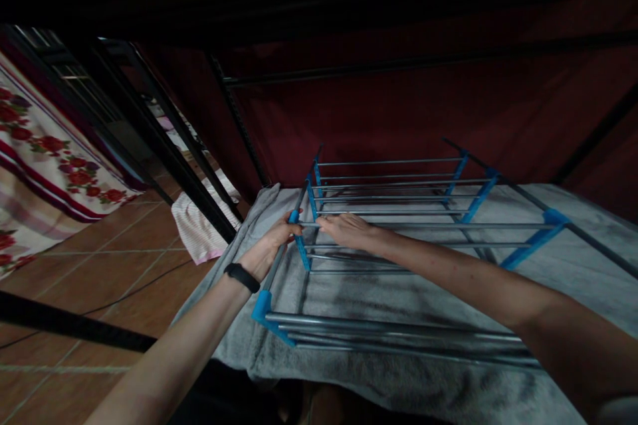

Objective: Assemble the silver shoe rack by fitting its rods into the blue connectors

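Observation:
A rack of grey metal tubes point(428, 226) and blue plastic connectors point(533, 238) lies on a grey blanket point(269, 362). At the rack's left side, my left hand point(277, 239), with a black band on the wrist, is closed around a blue connector point(294, 216) on the side pole; its thumb lies across the connector. Just right of it, my right hand point(343, 228) pinches a crosswise metal tube close to the end that meets this connector. Its fingertips are partly hidden. Nearer to me, a blue corner connector point(262, 307) holds the ends of several tubes.
Black metal frame posts point(164, 146) stand at the left, and a black bar point(399, 68) runs along the dark red back wall point(379, 113). A striped cloth point(202, 219) lies on the tiled floor point(124, 265). Floral fabric point(74, 166) hangs at the far left.

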A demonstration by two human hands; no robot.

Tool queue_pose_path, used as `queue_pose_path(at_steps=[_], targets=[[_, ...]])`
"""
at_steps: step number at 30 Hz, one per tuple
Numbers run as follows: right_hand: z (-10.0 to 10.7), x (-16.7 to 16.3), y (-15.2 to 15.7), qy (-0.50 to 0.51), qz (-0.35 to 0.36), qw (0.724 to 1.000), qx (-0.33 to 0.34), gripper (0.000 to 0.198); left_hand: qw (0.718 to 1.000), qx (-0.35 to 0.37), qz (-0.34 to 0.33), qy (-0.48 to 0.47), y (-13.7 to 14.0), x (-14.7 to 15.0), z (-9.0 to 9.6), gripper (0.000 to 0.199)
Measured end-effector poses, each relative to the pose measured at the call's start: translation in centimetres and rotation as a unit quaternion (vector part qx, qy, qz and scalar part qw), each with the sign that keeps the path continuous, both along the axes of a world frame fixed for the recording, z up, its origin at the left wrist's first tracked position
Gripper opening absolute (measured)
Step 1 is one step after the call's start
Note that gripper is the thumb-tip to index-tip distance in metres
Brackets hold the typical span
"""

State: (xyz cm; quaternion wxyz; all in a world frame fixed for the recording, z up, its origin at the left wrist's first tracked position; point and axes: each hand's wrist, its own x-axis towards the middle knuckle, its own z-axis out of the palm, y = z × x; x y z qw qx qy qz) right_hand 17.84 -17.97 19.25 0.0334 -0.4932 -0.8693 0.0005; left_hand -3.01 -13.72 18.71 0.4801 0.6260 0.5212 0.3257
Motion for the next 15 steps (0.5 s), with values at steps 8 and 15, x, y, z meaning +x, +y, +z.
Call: queue_pose_path(at_steps=[8, 15], targets=[[-0.38, 0.42, 0.07, 0.008, 0.002, 1.000, 0.010, 0.030, 0.996, -0.062, 0.037, -0.055, -0.48, 0.82, 0.45, 0.049], [-0.23, 0.67, -0.07, 0.000, 0.012, 1.000, 0.000, 0.030, 0.998, -0.050, 0.031, -0.035, -0.66, 0.97, 0.33, 0.064]])
